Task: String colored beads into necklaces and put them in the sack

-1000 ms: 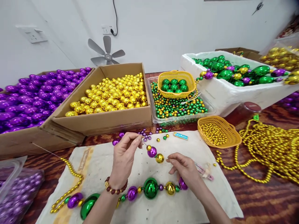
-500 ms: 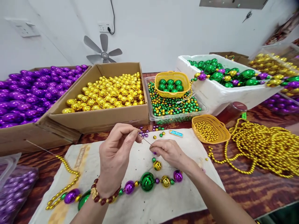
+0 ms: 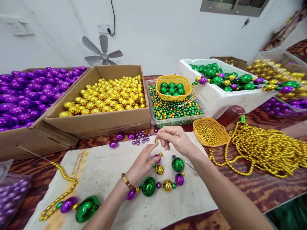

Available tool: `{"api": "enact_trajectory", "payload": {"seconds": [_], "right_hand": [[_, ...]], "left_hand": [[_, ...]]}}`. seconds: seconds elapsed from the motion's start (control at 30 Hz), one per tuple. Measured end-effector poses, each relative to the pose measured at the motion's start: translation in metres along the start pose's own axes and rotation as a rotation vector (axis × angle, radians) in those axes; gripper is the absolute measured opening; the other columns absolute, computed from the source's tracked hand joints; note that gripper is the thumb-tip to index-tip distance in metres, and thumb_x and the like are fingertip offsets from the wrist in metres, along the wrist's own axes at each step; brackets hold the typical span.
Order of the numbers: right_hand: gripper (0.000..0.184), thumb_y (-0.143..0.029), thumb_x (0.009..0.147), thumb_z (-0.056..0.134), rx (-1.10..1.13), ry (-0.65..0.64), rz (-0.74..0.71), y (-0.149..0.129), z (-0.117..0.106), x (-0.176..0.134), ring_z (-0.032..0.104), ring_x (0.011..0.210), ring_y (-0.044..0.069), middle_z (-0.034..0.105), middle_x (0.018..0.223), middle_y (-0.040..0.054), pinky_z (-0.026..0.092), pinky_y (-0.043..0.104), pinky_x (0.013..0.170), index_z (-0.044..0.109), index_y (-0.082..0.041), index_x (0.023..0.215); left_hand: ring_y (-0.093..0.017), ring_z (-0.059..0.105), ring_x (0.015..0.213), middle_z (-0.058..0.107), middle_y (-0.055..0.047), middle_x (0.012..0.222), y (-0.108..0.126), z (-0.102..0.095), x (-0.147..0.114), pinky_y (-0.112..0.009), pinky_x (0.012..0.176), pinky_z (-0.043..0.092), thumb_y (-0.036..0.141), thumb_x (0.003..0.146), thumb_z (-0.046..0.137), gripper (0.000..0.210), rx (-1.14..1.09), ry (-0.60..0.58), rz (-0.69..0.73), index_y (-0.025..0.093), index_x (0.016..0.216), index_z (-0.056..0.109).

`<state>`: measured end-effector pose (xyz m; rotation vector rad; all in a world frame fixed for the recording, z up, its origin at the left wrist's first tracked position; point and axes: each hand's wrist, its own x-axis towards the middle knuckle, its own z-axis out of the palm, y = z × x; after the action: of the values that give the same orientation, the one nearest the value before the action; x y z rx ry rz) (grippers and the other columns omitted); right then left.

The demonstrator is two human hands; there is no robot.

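My right hand (image 3: 174,138) pinches a thin needle that points up from its fingertips. A small gold bead (image 3: 156,141) sits by those fingertips. Just below and left, my left hand (image 3: 143,160) has its fingers stretched out toward the bead, thumb apart. Beneath both hands, a strung garland curves over the white cloth (image 3: 120,179), with a large green ball (image 3: 149,186), a gold ball (image 3: 167,185) and a purple ball (image 3: 179,179). Its left part, partly behind my left forearm, has a big green ball (image 3: 87,209) and a gold bead strand (image 3: 63,172).
Behind the cloth stand a cardboard box (image 3: 100,124) of gold balls, a clear tray (image 3: 177,119) of small beads and a white foam box (image 3: 203,95). A yellow basket (image 3: 224,140) and piled gold strands (image 3: 263,153) lie right. Another person's arm (image 3: 295,130) shows at the right edge.
My left hand has moved down and right, off the needle, its fingers now extended. My right hand has risen with the needle. The view has shifted, showing more purple beads and another green ball.
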<state>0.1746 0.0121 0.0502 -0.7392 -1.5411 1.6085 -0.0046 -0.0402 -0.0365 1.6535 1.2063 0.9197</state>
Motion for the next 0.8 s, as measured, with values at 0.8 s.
{"api": "enact_trajectory", "payload": {"seconds": [0.8], "right_hand": [[0.016, -0.031, 0.082, 0.067, 0.248, -0.042, 0.013, -0.065, -0.013, 0.041, 0.060, 0.048, 0.007, 0.068, 0.066, -0.0005, 0.045, 0.016, 0.043, 0.071, -0.016, 0.081]], "left_hand": [[-0.025, 0.056, 0.103, 0.061, -0.009, 0.110, -0.009, 0.031, -0.012, -0.036, 0.090, 0.042, 0.035, 0.081, 0.059, 0.041, 0.262, -0.035, -0.143, 0.021, 0.119, 0.058]]}}
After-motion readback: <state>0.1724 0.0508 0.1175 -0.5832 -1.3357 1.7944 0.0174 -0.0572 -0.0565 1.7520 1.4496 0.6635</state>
